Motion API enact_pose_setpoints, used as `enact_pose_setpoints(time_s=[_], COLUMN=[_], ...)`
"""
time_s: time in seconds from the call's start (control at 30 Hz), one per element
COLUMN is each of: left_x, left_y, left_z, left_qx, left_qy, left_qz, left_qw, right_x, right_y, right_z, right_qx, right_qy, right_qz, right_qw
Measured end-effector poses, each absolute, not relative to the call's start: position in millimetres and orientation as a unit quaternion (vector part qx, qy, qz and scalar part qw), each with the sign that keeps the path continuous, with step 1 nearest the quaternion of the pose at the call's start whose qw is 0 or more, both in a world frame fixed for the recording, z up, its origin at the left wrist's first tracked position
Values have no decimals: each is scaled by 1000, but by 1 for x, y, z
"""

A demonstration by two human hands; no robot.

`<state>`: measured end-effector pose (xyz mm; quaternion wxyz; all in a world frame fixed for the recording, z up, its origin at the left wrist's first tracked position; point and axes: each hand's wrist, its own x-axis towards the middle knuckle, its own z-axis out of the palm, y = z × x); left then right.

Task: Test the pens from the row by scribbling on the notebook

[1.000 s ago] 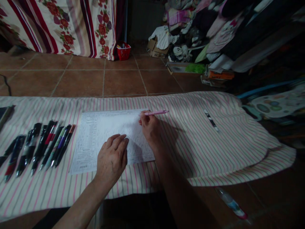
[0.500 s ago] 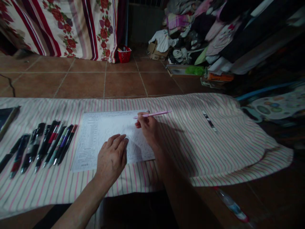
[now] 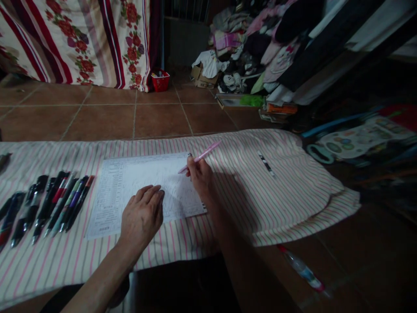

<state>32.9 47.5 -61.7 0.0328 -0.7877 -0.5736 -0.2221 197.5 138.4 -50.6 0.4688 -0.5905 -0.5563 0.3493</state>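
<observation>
A sheet of paper (image 3: 110, 191) with printed rows along its left side lies on a striped cloth (image 3: 280, 208). My left hand (image 3: 143, 211) rests flat on the lower part of the sheet, fingers stretched forward and holding nothing. Near the sheet's upper right, my right hand (image 3: 199, 171) grips a pink pen (image 3: 208, 151). The pen slants, its tip low at the left and close to the paper; whether it touches I cannot tell. To the left of the sheet several pens (image 3: 61, 200) lie side by side. A black-and-white pen cap or short stick (image 3: 266, 164) lies off to the right.
A plastic bottle (image 3: 302, 269) lies on the tiled floor below the cloth's right edge. Beyond the cloth stand a red basket (image 3: 160, 81) and a cardboard box (image 3: 203, 78) beside heaped clothes. A floral curtain (image 3: 107, 39) hangs at the back left.
The view has shifted, so most things appear further left. My right hand has tilted the pink pen more steeply, with its tip lower on the sheet. My left hand stays on the paper.
</observation>
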Motion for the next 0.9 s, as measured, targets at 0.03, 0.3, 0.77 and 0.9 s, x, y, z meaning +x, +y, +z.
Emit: enact_pose_setpoints(time_s=[0.03, 0.3, 0.77, 0.9], left_x=[33, 33, 32, 32], left_y=[47, 47, 46, 46], left_z=[-62, -60, -58, -58], left_qx=[-788, -790, -795, -792], left_qy=[-573, -577, -571, -577], left_qz=[-221, -202, -203, -196], left_qw=[34, 36, 37, 40], right_x=[201, 239, 332, 370], right_y=[137, 131, 124, 122], right_z=[-50, -51, -26, -18], right_qx=[-599, -611, -706, -754], right_qy=[-565, -584, -635, -616], right_qz=[330, 269, 113, 62], right_qw=[461, 461, 293, 222])
